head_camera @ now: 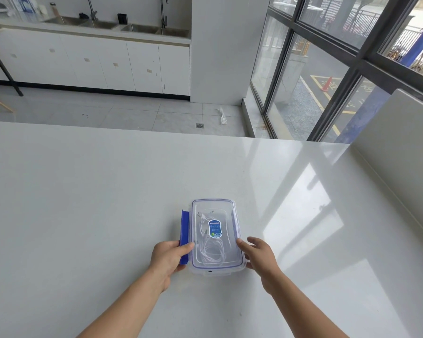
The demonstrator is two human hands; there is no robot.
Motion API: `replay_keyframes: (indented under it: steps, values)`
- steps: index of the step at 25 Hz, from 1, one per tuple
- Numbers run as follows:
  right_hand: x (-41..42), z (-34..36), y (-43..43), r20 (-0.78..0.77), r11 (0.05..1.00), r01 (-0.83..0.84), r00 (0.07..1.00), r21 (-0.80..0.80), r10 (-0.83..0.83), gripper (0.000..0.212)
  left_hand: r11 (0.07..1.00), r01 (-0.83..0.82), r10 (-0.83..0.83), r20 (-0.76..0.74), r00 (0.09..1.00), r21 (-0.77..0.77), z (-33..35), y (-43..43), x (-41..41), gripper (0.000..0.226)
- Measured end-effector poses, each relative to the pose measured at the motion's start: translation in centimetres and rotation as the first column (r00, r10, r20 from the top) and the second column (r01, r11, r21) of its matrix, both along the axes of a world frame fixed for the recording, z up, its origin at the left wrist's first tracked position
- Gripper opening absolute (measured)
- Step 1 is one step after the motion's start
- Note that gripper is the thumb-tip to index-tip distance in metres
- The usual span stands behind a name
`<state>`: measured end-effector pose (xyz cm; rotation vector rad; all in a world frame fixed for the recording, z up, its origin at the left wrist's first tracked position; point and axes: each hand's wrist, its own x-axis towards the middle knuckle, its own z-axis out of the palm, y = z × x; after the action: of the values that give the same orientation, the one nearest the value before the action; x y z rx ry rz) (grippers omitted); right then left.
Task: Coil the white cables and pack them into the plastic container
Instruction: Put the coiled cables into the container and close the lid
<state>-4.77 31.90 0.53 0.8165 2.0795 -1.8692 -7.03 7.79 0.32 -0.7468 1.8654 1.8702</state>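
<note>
Surface: a white, glossy table is seen, with window light reflected on its right part. A low white wall is fixed along its right edge.

Room: a grey tiled floor lies beyond the table. White cupboards under a counter with sinks are set against the far wall. Two taps are counted there. A dark-framed window fills the right side. One drain is set in the floor, and one orange cone is noted outside.

Items: one clear container stands on the table, near its front edge. One clear lid with a blue seal line is laid on it, bearing one blue label. One blue latch is swung outward on the left side. White cables are seen inside through the lid, in loose loops. Their number cannot be told.

Hands: two are counted. The latch is gripped by the left hand, thumb on top and fingers curled beneath. The container's right side is held by the right hand, thumb on the lid's rim and fingers against the wall.
</note>
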Motion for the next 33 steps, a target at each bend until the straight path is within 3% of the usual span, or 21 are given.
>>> replay_keyframes:
  steps: [4,6,9,11,16,20,24,28,30,33]
  values:
    - [-0.1,0.1,0.0,0.006,1.0,-0.001,1.0,-0.008,0.001,0.072,0.992,0.001,-0.017,-0.123,0.992,-0.13,0.1,0.4,0.2,0.016]
    - [-0.1,0.2,-0.1,0.002,1.0,-0.007,1.0,-0.004,0.007,0.073,0.962,0.028,-0.083,-0.194,0.978,-0.27,0.3,0.8,0.5,0.013]
    - [-0.1,0.3,-0.1,-0.007,1.0,-0.011,1.0,-0.008,0.011,0.072,0.85,0.064,-0.236,-0.27,0.933,-0.524,0.6,1.1,0.7,0.006]
    - [-0.2,0.3,0.0,-0.004,1.0,-0.008,1.0,-0.004,0.008,0.071,0.748,0.087,-0.348,-0.277,0.896,-0.658,0.7,1.3,1.0,0.014]
    - [0.0,0.4,-0.3,0.008,1.0,-0.002,1.0,0.013,0.002,0.068,0.692,0.067,-0.385,-0.289,0.876,-0.719,0.6,1.9,1.7,0.024]
    - [0.0,0.6,-0.4,0.012,1.0,-0.004,1.0,0.031,0.004,0.067,0.556,0.071,-0.415,-0.203,0.887,-0.828,1.0,2.5,2.0,0.027]
    - [0.3,1.1,-0.6,0.007,0.999,-0.013,1.0,0.05,0.013,0.067,0.589,0.108,-0.419,-0.188,0.888,-0.801,1.1,2.6,2.2,0.027]
    - [0.4,1.2,-0.7,-0.001,0.998,-0.015,1.0,0.066,0.015,0.068,0.614,0.081,-0.392,-0.214,0.895,-0.785,1.6,2.7,0.6,0.061]
    - [0.3,1.1,-0.6,0.005,0.998,-0.016,1.0,0.067,0.016,0.068,0.491,0.054,-0.543,-0.257,0.799,-0.869,2.2,3.6,-1.0,0.066]
    - [0.3,0.8,-0.5,0.014,0.998,-0.008,1.0,0.061,0.008,0.069,0.216,0.14,-0.77,-0.08,0.633,-0.966,2.2,5.2,-3.2,0.071]
